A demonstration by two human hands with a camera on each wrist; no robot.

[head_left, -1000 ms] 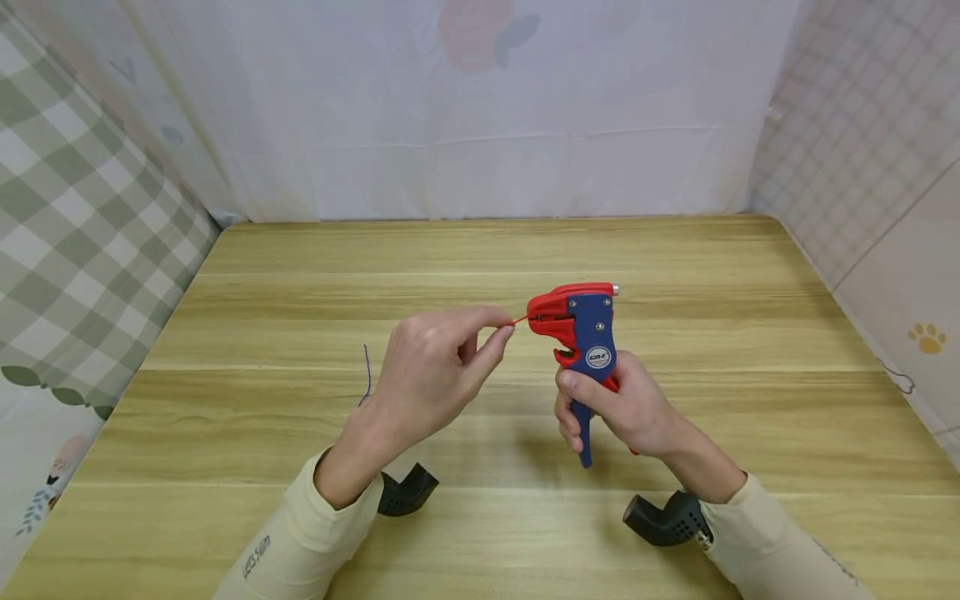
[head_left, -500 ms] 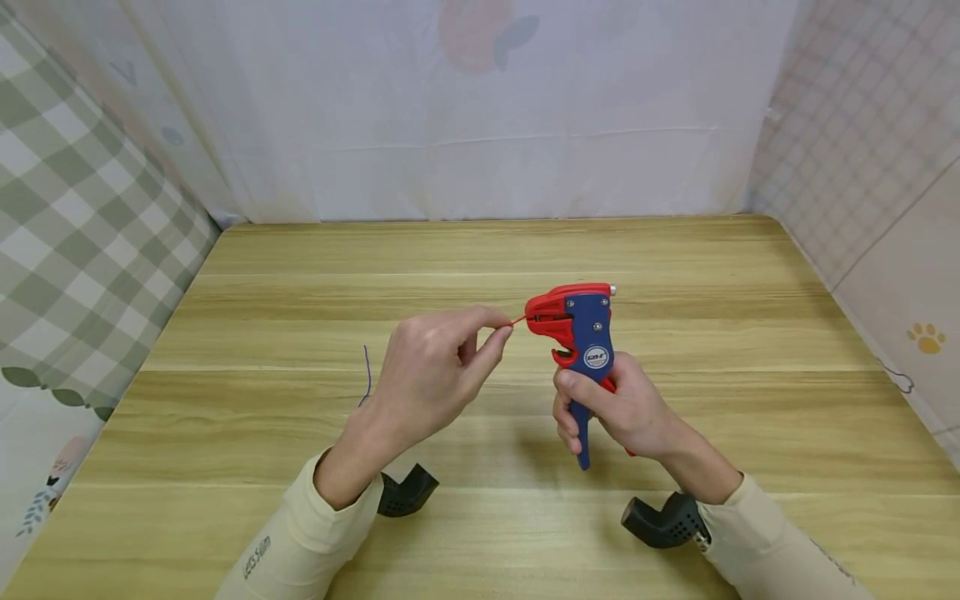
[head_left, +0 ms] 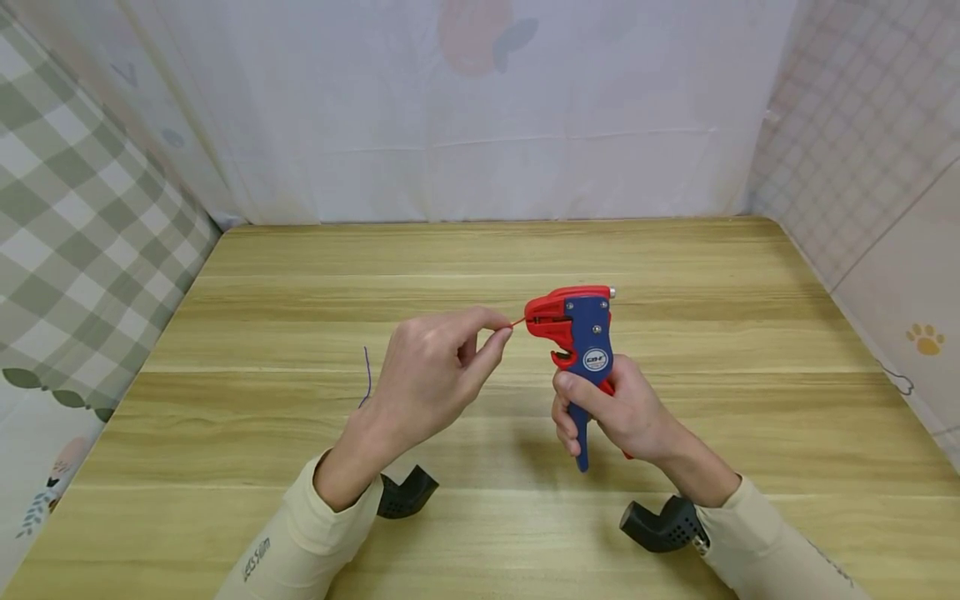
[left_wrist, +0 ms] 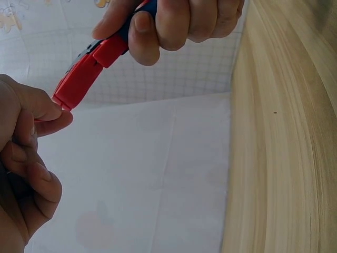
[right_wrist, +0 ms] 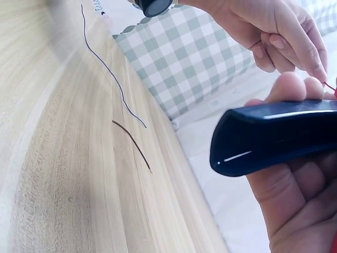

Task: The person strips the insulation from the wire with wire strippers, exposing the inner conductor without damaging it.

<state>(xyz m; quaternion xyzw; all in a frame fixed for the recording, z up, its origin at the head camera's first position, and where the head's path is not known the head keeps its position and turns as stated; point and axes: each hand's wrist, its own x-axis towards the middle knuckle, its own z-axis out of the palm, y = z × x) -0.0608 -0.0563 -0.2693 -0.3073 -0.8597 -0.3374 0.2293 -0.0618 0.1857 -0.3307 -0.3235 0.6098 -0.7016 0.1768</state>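
My left hand [head_left: 431, 375] pinches a thin red wire [head_left: 518, 322] between thumb and index finger. The wire's far end runs into the red nose of a wire stripper [head_left: 590, 325], where its tip is hidden. With fingers curled round its blue and red handles, my right hand [head_left: 618, 404] holds this tool upright above the table. From the left wrist view, the pinching fingertips [left_wrist: 50, 118] are right against the tool's red nose [left_wrist: 76, 87]. The blue handle [right_wrist: 274, 137] fills the near part of the right wrist view.
A blue wire [right_wrist: 113, 74] lies on the wooden table [head_left: 450, 258], partly behind my left hand in the head view. Near it is a shorter dark brown wire [right_wrist: 134, 142]. Black wrist mounts [head_left: 408, 492] hang by both sleeves. Curtains surround the table's back and sides.
The wire stripper and my right hand have drifted very slightly left and down in the head view. My left hand keeps its pinch on the red wire, nearly still.
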